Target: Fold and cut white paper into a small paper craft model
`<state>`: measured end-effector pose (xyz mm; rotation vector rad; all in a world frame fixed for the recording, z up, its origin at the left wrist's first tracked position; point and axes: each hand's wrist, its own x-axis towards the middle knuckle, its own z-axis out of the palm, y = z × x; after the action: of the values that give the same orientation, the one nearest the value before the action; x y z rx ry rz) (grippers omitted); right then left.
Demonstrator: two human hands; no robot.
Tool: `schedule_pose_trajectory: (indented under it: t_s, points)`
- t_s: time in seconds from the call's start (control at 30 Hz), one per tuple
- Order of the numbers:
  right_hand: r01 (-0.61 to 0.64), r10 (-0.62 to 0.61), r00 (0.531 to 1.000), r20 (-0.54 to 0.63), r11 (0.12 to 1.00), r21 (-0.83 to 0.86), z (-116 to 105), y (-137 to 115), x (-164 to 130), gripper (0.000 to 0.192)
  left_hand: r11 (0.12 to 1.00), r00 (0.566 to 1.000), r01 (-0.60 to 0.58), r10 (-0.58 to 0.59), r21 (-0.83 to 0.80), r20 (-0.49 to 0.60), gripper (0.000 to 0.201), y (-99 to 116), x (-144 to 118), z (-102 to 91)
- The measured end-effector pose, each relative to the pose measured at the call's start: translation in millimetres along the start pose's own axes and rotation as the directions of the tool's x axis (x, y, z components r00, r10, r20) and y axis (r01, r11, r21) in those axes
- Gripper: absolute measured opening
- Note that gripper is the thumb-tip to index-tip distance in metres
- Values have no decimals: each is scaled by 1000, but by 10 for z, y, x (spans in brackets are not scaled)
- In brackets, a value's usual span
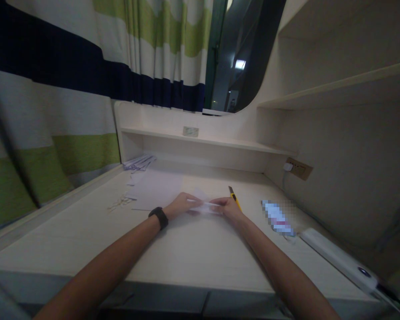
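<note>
Between my two hands is a piece of white paper (pixel 205 207), narrow and apparently folded, held just over the desk. My left hand (pixel 182 204), with a dark watch on the wrist, pinches its left end. The right end is gripped by the fingers of my right hand (pixel 229 208). A yellow utility knife (pixel 234 198) lies on the desk just beyond my right hand. White paper sheets (pixel 156 184) lie flat behind my left hand. The exact folds of the held paper are blurred.
Paper strips (pixel 139 162) are piled at the back left. Small pale bits (pixel 120 203) lie left of the sheets. A blurred-out phone (pixel 277 218) and a long white device (pixel 338 260) are on the right. A plug (pixel 288 166) sits in the wall socket. Shelves (pixel 340 84) rise at right.
</note>
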<state>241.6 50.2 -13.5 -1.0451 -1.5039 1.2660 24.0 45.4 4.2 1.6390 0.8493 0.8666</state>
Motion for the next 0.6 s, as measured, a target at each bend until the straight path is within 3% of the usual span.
schedule_pose_trajectory:
  t_s: [0.33, 0.6]
  points:
    - [3, -2, 1000, 14, 997, -74, -31, 20, 11, 37, 997, 998, -24, 20, 70, 52, 43, -69, 36, -76]
    - [3, 0, 1000, 26, 993, -121, -23, -20, -12, 35, 968, 998, -55, 63, 245, -23, 40, -64, 53, -79]
